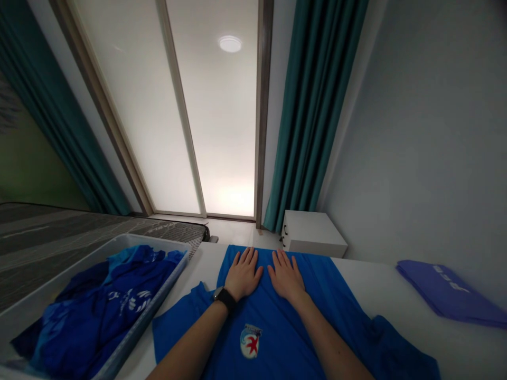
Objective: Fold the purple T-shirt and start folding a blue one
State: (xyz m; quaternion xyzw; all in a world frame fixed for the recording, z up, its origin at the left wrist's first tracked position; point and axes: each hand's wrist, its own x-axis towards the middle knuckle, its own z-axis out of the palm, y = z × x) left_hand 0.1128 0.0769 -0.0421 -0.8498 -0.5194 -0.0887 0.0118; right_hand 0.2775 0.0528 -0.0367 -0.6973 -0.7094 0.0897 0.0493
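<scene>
A blue T-shirt (pixel 253 322) with a round badge lies spread flat on a white table (pixel 380 295) in front of me. My left hand (pixel 244 274) rests flat on the shirt's far part, fingers stretched out, with a black watch on the wrist. Right beside it my right hand (pixel 285 275) also lies flat on the cloth, fingers out. Neither hand holds anything.
A grey bin (pixel 166 248) at the left holds several crumpled blue garments (pixel 99 311). A folded purple-blue garment (pixel 447 290) lies at the table's right. Beyond the table stand a white cabinet (pixel 312 235), teal curtains (pixel 312 116) and a frosted sliding door (pixel 198 121).
</scene>
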